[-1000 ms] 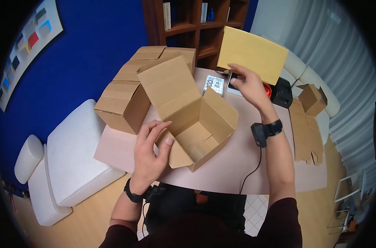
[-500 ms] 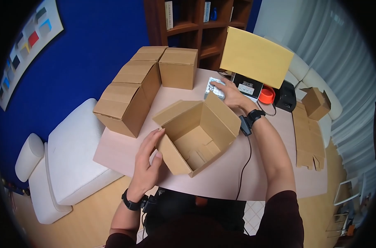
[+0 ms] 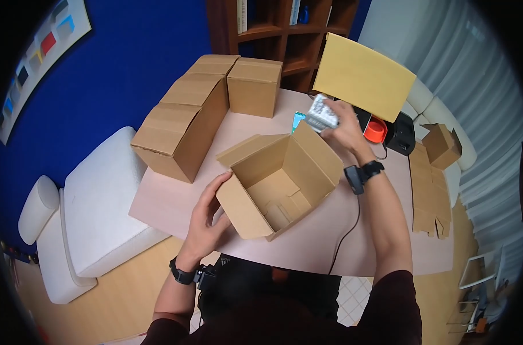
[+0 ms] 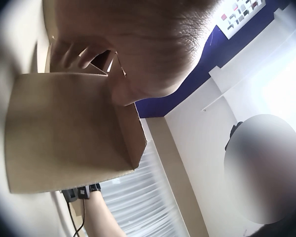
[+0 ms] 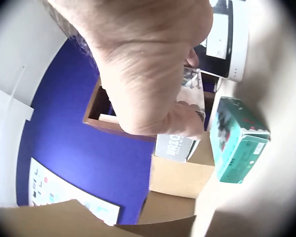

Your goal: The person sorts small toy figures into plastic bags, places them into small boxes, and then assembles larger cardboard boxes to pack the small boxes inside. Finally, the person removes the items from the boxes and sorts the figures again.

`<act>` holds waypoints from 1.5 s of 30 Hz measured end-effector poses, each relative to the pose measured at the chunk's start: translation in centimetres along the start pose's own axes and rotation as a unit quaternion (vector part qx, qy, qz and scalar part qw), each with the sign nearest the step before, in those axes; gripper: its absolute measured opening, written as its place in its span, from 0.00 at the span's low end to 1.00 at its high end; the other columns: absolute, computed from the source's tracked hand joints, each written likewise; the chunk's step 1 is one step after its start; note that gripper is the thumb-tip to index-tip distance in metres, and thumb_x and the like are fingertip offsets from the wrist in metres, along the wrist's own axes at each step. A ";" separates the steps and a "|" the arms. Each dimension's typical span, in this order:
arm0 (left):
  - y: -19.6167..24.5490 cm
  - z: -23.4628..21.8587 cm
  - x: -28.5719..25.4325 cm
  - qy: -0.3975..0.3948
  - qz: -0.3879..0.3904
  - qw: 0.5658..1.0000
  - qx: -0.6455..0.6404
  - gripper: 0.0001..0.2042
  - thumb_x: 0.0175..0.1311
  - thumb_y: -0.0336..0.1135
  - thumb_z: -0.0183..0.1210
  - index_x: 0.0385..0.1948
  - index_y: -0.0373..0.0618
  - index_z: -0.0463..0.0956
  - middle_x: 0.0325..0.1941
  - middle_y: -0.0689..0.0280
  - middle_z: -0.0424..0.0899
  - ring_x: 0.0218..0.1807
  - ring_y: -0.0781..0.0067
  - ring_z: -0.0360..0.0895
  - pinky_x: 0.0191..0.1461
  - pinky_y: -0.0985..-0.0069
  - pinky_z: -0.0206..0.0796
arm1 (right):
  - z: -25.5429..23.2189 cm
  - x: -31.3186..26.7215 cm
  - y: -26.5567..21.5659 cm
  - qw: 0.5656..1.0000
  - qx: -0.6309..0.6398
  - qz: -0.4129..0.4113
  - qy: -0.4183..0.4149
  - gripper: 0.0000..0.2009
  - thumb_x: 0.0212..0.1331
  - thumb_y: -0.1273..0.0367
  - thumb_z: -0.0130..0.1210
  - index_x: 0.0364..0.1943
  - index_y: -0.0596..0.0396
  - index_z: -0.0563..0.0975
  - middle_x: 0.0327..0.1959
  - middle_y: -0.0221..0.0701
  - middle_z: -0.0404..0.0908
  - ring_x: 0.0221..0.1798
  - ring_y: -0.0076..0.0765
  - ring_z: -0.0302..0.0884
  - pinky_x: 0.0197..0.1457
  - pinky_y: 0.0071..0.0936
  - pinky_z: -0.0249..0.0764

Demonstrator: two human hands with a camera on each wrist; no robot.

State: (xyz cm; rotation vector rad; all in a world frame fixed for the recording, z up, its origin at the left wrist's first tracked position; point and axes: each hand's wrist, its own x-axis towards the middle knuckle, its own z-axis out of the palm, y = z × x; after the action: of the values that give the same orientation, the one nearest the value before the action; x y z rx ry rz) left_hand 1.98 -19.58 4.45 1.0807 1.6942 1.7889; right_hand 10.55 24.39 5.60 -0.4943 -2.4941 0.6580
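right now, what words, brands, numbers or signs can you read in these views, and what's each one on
"BRIC": on the end of the small box in the right hand; any further letters are unclear, and the smaller line beneath is too blurred.
Teal box: print too small to read.
Black-and-white device: panel marks too blurred.
White logo on the dark trousers: lettering too small.
Books: spines unreadable.

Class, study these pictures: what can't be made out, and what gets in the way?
Contents of the closed cardboard boxes: head view, hidden by their shut tops.
Some of the print on the small box: right wrist view, covered by the right hand.
Part of the teal box: head view, behind a flap of the open box.
Book titles: head view, too small.
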 end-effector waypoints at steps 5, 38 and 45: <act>0.1 0.3 -0.1 0.005 0.004 1.000 -0.028 0.42 0.63 0.43 0.72 0.78 0.41 0.62 0.76 0.62 0.69 0.79 0.64 0.66 0.82 0.62 0.57 | -6.6 -4.4 -5.3 0.962 0.257 0.003 0.096 0.45 0.37 0.71 0.76 0.72 0.52 0.77 0.73 0.43 0.69 0.73 0.53 0.70 0.79 0.41 0.66; 7.0 7.1 1.4 -0.039 0.195 0.894 0.401 0.25 0.68 0.39 0.66 0.67 0.54 0.79 0.71 0.48 0.75 0.81 0.32 0.58 0.82 0.45 0.57 | -0.3 -15.7 -13.0 0.969 0.216 -0.008 -0.120 0.30 0.69 0.61 0.66 0.70 0.62 0.72 0.65 0.52 0.81 0.66 0.55 0.81 0.70 0.44 0.76; 4.1 7.0 1.5 0.012 0.213 0.875 0.434 0.23 0.71 0.38 0.64 0.68 0.53 0.80 0.77 0.48 0.73 0.83 0.35 0.59 0.82 0.48 0.57 | 0.2 -16.4 -11.9 0.953 0.283 -0.038 -0.097 0.36 0.69 0.62 0.66 0.77 0.59 0.66 0.70 0.47 0.79 0.73 0.49 0.76 0.75 0.42 0.71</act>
State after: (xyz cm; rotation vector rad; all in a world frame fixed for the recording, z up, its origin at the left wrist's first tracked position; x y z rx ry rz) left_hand 7.36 -14.64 8.41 1.9179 2.5119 1.2028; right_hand 21.10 7.10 5.65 -0.1196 -2.3263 1.3847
